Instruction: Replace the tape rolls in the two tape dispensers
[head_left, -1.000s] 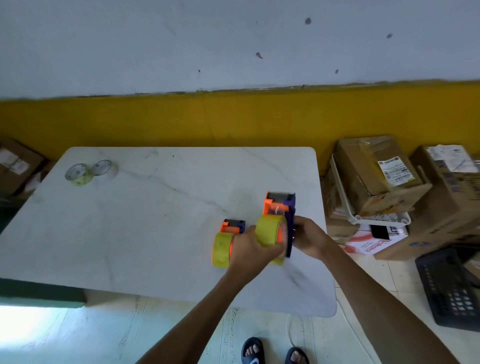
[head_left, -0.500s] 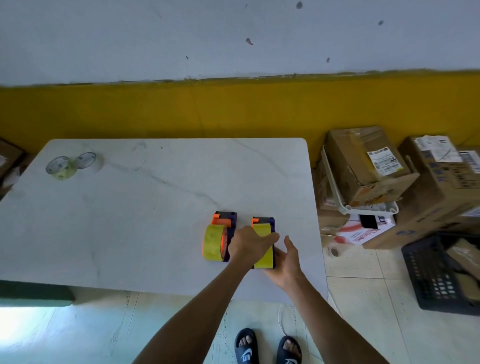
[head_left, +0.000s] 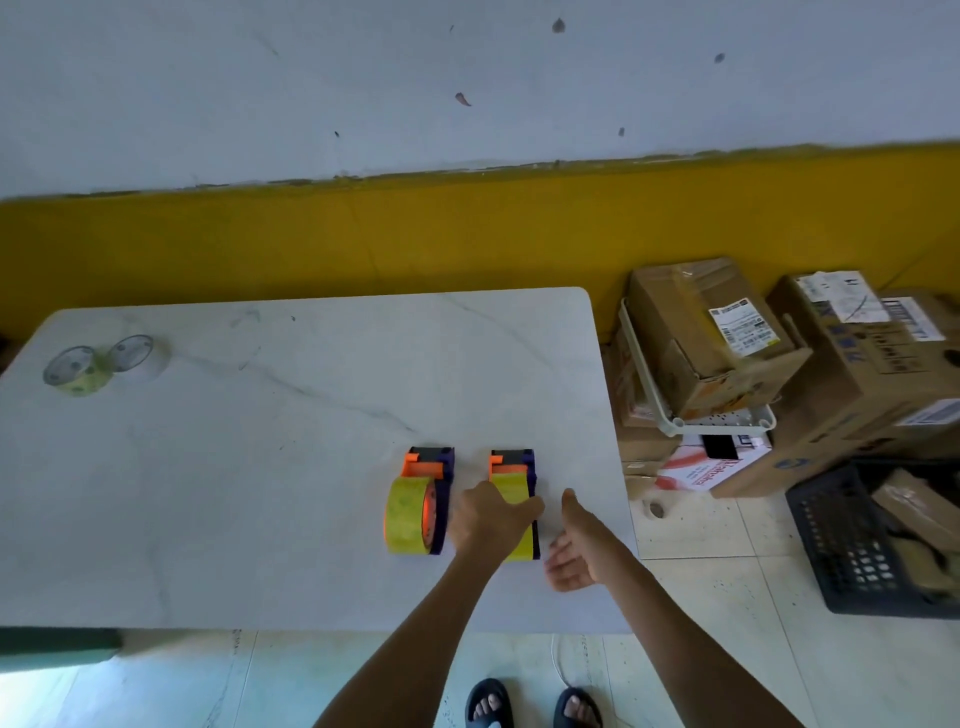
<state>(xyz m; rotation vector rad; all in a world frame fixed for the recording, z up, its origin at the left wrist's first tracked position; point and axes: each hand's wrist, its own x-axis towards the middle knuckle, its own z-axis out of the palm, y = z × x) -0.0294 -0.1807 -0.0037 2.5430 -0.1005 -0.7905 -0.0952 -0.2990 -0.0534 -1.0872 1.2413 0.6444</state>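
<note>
- Dispensers sit side by side at the table's (head_left: 260, 467) five o'clock: left dispenser (head_left: 423, 499) and right dispenser (head_left: 514, 499), both carrying full yellow rolls.
- Left hand (head_left: 485, 519) grips the right dispenser's roll; right hand (head_left: 574, 551) spread, empty.
- Spent cores (head_left: 104, 364) lie at ten o'clock; job looks nearly finished.

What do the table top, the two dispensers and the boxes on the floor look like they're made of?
Table top: looks like marble or a marble-look laminate, white with grey veins and a dull sheen.
Dispensers: likely moulded plastic, solid orange and purple, matte.
Boxes: brown cardboard, with folded flaps and shipping labels.
</note>
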